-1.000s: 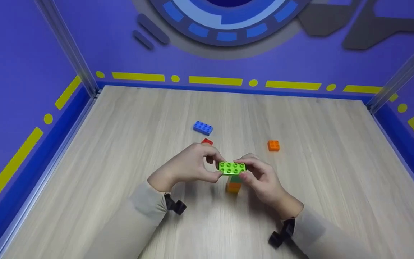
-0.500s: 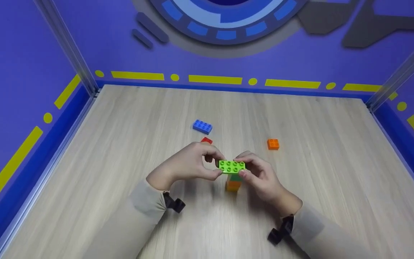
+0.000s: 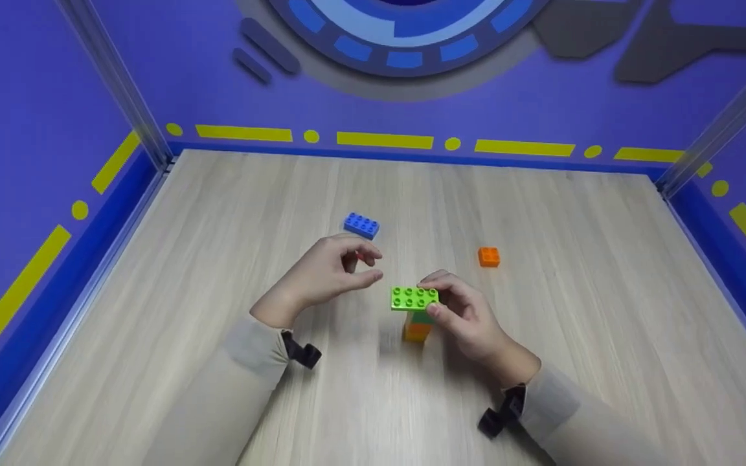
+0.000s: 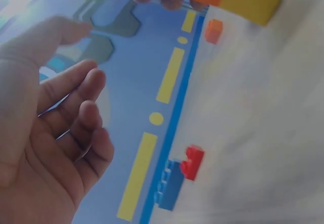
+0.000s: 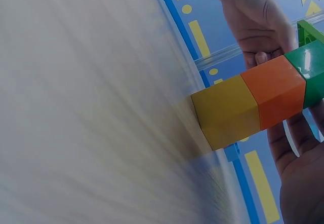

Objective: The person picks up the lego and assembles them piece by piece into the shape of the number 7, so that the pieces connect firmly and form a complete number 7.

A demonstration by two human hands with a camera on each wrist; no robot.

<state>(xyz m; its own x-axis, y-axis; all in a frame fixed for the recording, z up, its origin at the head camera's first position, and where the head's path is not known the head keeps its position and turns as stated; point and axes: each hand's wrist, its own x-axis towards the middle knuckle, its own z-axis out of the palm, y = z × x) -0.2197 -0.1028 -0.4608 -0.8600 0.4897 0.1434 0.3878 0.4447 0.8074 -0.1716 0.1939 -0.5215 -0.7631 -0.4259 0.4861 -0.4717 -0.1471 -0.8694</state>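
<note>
A light green eight-stud brick (image 3: 414, 298) tops a small tower and overhangs it to the left. Under it, in the right wrist view, come a dark green brick (image 5: 313, 74), an orange brick (image 5: 276, 92) and a yellow brick (image 5: 226, 113) at the bottom. My right hand (image 3: 476, 320) pinches the right end of the light green brick between thumb and fingers. To the left of the tower my left hand (image 3: 321, 275) holds nothing, its fingers loosely bent. That hand mostly covers a red brick (image 4: 192, 162) in the head view.
A blue brick (image 3: 361, 225) lies beyond my left hand, close to the red one. Another orange brick (image 3: 489, 257) sits farther back on the right. Blue-purple panels (image 3: 386, 116) wall the wooden table (image 3: 250, 194) at the back and sides.
My left hand has let go of the light green brick and moved left and away from me, towards the red brick. The right hand still holds the brick in about the same place.
</note>
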